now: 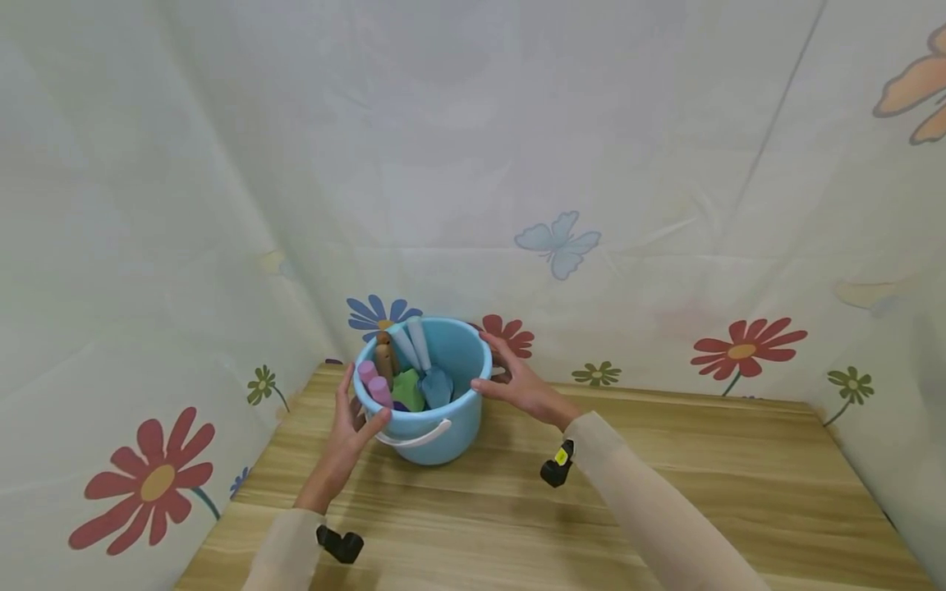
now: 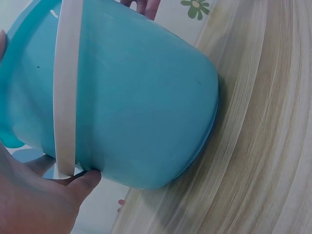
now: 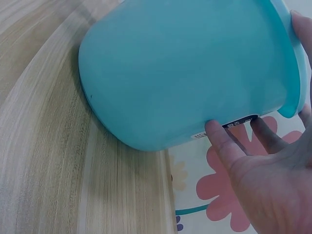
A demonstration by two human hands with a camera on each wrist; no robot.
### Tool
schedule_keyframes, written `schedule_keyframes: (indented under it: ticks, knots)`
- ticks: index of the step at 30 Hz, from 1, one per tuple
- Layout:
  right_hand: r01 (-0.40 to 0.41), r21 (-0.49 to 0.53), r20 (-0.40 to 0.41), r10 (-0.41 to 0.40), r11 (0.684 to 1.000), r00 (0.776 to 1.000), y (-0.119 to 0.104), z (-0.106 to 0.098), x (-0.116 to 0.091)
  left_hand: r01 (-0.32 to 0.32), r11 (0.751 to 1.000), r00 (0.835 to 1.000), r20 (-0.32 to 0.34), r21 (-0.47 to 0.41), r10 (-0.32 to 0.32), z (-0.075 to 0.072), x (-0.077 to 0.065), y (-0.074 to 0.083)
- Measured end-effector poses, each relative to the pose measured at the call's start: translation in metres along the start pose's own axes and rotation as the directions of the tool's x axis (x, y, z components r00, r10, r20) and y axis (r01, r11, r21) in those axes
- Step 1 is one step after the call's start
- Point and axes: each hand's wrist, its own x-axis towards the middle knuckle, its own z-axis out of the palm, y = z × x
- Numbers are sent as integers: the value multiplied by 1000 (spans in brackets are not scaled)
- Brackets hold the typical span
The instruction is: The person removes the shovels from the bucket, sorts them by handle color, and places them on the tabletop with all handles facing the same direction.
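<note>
A light blue bucket (image 1: 442,437) with a white handle (image 2: 67,87) stands on the wooden table toward its far left. My left hand (image 1: 345,431) grips its left side, thumb at the rim, fingers along the outer wall. On the opposite side my right hand (image 1: 525,387) holds the bucket, thumb on the rim and fingers against the wall near a printed label (image 3: 240,122). Inside the bucket lie pink cylinders (image 1: 379,390), a brown wooden piece (image 1: 383,358), a green piece (image 1: 408,391) and a blue tool with a shovel-like end (image 1: 436,386). Some contents are partly hidden.
The wood-grain table (image 1: 665,492) extends to the right and toward me. Behind it hangs a pale cloth (image 1: 628,312) printed with flowers and butterflies, which also covers the left and right sides close to the table's edges.
</note>
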Motion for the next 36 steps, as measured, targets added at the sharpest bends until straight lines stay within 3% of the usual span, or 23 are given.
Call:
schedule_keyframes:
  ticks: [30, 36]
  knots:
    - [-12, 9, 17, 12, 1000, 1000, -1, 2, 5, 18, 1000, 1000, -12, 18, -18, -6, 3, -2]
    - [-57, -71, 34, 59, 996, 998, -10, -3, 3, 11, 1000, 1000, -16, 3, -11, -4, 2, -3]
